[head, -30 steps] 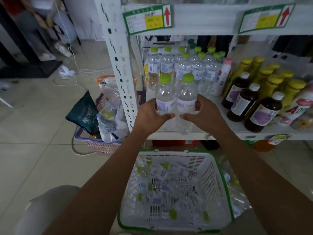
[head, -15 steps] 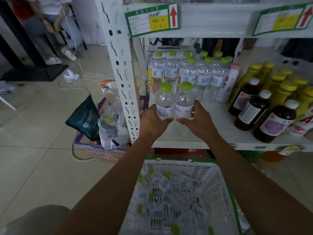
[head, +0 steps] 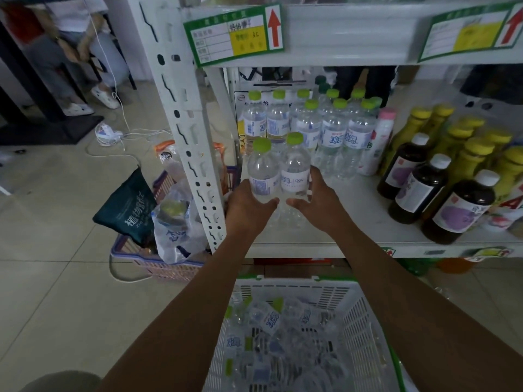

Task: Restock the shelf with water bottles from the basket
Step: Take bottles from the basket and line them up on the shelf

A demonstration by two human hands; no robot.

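Two clear water bottles with green caps stand side by side at the left front of the white shelf [head: 353, 210]. My left hand [head: 249, 205] grips the left water bottle [head: 261, 168] and my right hand [head: 317, 202] grips the right water bottle [head: 294, 165]. Behind them stand several more water bottles [head: 334, 128] in rows. Below, a white basket with a green rim [head: 365, 315] holds several loose water bottles [head: 271, 321] lying on their sides.
Dark juice bottles [head: 416, 176] and yellow-capped bottles [head: 469, 154] fill the shelf's right side. The perforated shelf upright [head: 181, 114] stands left of my hands. A purple basket [head: 147, 256] with bags sits on the floor at left. A person's feet [head: 104, 96] are far left.
Both hands have pushed the two bottles further back onto the shelf, closer to the rows behind. The camera has moved nearer, so less of the basket shows.
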